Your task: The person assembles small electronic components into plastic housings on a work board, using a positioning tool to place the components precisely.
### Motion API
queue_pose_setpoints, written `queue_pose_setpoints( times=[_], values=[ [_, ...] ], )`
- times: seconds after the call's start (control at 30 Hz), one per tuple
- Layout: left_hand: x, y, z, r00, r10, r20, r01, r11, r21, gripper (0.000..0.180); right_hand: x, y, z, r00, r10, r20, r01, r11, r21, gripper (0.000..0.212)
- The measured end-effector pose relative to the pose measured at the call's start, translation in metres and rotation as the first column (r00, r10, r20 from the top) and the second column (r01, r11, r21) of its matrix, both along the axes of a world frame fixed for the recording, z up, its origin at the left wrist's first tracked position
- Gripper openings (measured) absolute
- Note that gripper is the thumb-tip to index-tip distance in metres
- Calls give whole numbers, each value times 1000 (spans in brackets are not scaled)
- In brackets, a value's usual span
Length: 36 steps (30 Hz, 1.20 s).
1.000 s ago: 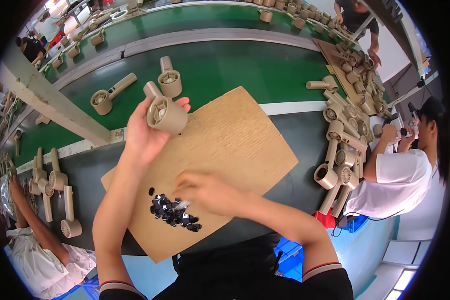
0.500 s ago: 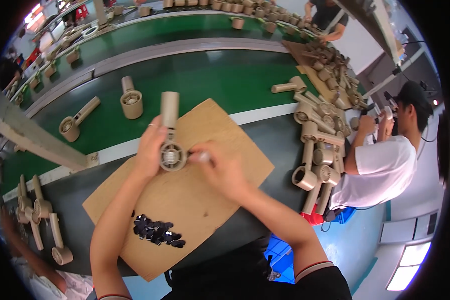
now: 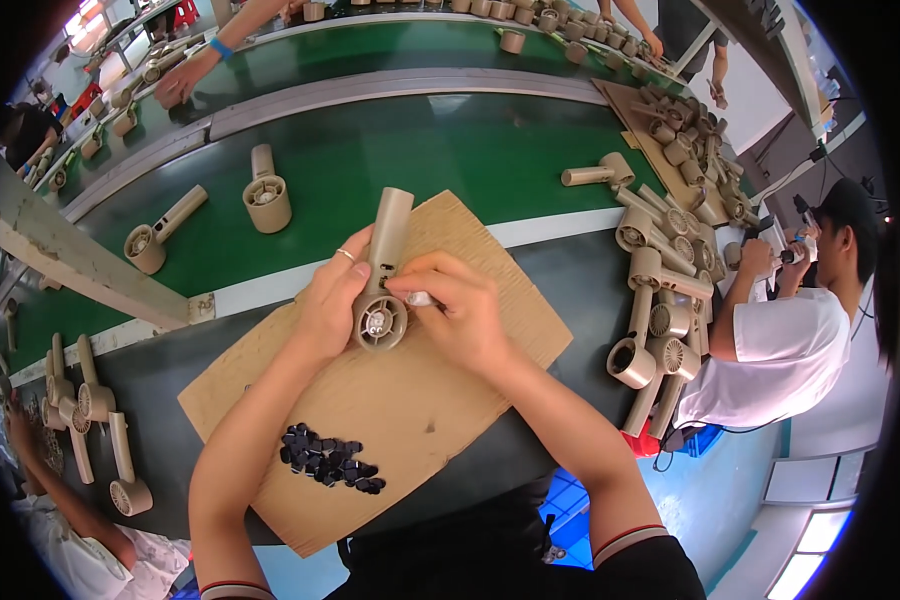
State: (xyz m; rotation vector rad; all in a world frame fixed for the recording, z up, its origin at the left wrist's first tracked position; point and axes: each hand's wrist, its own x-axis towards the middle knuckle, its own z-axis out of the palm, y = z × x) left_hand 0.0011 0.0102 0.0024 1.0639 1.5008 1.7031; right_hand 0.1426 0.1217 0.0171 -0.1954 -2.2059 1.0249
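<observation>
- Change: the right hand (image 3: 462, 308) has shifted from beside the round head of the beige fan (image 3: 394, 222) to its neck, near small dark openings; the work now appears centred there.
- Fan: held above the cardboard sheet (image 3: 505, 325), handle pointing away from the person, grille upward.
- Left hand (image 3: 332, 298): fingers grasping the fan around neck and head.
- Right hand: fingers curled around a small pale item (image 3: 420, 298); whether they also pinch a black piece cannot be told.
- Black pieces (image 3: 328, 460): heaped on the sheet's near part, beside the left forearm.
- Surroundings: two fans stand apart on the green belt (image 3: 390, 130); a fan pile (image 3: 662, 318) lies on the desk (image 3: 560, 285) at right.
- Obstruction: the right fingers partly cover the neck; a slanted post (image 3: 82, 245) crosses the left side.
</observation>
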Motion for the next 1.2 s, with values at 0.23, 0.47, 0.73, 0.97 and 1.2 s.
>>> queue_pose_setpoints(
  times=[0.23, 0.47, 0.73, 0.97, 1.2],
  values=[
    [-3, 2, 0, 990, -75, 120, 78, 997, -17, 60, -3, 5, -4, 999, 46, 2, -44, 957, -286, 20],
    [-11, 0, -1, 998, -40, -42, 40, 999, 3, 59, 2, -2, -1, 997, 60, 46, -55, 992, -114, 30],
    [-22, -4, 16, 958, -210, 193, 231, 968, -94, 75, 0, 3, -15, 939, -103, 328, 166, 971, -170, 14],
    [-19, -2, 18, 957, -242, 162, 264, 955, -132, 75, -7, 1, -8, 819, -177, 546, 34, 964, 263, 12],
    [-21, 0, 16, 956, -263, 129, 282, 946, -162, 77, -9, 0, 7, 701, -171, 693, -28, 963, 266, 10]
  ],
)
